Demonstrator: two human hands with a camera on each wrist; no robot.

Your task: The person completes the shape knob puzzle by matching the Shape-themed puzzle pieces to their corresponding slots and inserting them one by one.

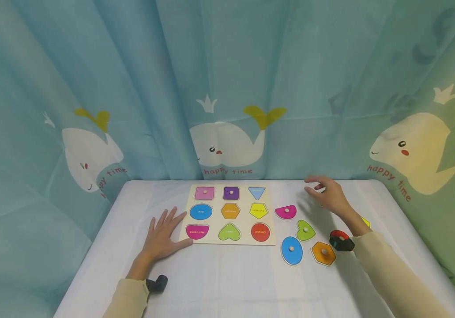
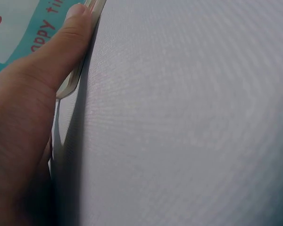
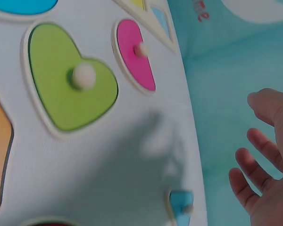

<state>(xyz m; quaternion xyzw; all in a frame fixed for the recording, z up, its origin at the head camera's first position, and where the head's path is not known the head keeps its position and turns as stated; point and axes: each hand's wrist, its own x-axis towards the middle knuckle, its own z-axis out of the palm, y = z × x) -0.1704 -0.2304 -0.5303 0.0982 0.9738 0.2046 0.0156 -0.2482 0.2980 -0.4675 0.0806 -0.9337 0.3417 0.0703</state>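
Observation:
My left hand (image 1: 161,238) lies with fingers spread at the left edge of a wooden shape puzzle board (image 1: 216,221); its thumb (image 2: 68,44) touches the board's near corner. A pink knobbed square (image 1: 204,193) and a purple one (image 1: 231,193) sit in the board's far row. My right hand (image 1: 330,196) is raised over the table's far right, fingers loosely bent and holding nothing. Below and left of it lie a magenta half-round (image 1: 285,212) and a green heart (image 3: 61,89). A blue piece (image 3: 179,207) is under this hand, mostly hidden in the head view.
Nearer me lie a blue oval (image 1: 292,254) and an orange hexagon (image 1: 323,253). A red piece (image 1: 337,233) and a yellow piece (image 1: 366,221) are partly covered by the right wrist. A whale-print curtain (image 1: 227,88) hangs behind the white table (image 1: 219,282).

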